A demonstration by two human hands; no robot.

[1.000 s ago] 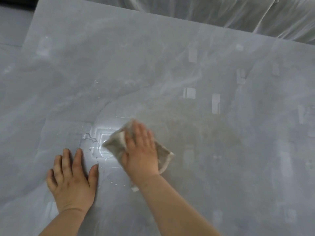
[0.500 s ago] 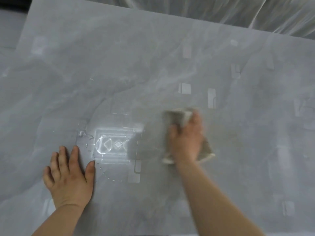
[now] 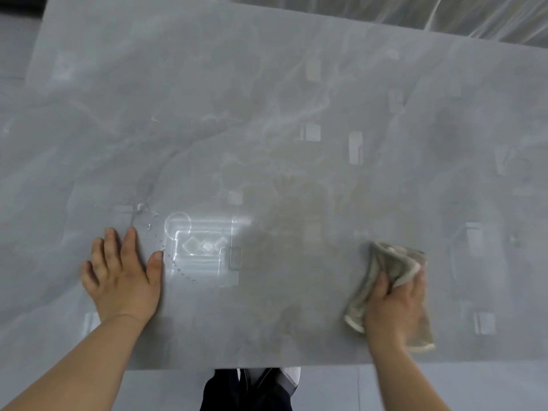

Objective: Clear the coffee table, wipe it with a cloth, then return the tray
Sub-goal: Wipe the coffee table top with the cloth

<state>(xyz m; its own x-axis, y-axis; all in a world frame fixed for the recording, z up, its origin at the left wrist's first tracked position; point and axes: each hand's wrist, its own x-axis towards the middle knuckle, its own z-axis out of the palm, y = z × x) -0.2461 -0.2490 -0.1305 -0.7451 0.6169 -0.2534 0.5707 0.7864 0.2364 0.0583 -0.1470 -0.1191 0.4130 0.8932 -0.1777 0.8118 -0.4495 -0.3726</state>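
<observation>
Down at the near right, the right hand [image 3: 396,304] clutches a bunched beige cloth [image 3: 394,264], fingers curled round it, pressing it onto the grey marble table [image 3: 267,93]. Well apart, the left hand [image 3: 124,277] lies flat, fingers spread, palm down, beside water droplets [image 3: 178,269]

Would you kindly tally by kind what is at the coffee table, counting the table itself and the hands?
Coffee table: 1
Cloth: 1
Hands: 2 (left hand flat on the table, right hand gripping the cloth)
Total: 4
</observation>
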